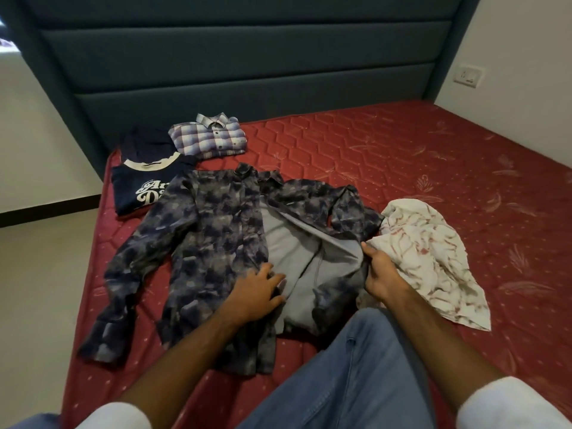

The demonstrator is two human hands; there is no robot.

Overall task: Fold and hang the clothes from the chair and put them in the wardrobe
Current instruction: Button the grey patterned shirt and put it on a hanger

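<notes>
A dark blue-grey patterned shirt (210,243) lies spread face up on the red mattress (387,156), its front open so the grey inside shows. My left hand (253,292) rests flat on the shirt's left front panel, fingers spread. My right hand (379,270) grips the edge of the right front panel and holds it turned back. A crumpled white garment with red marks (433,261) lies just right of my right hand. At the far left sit a folded navy T-shirt with white lettering (142,184), a folded dark garment (145,144) and a folded plaid shirt (210,137).
A dark padded headboard (241,57) stands behind the mattress. My knee in blue jeans (356,373) rests on the mattress's near edge. Floor lies to the left of the bed. A wall socket (469,76) is at the right.
</notes>
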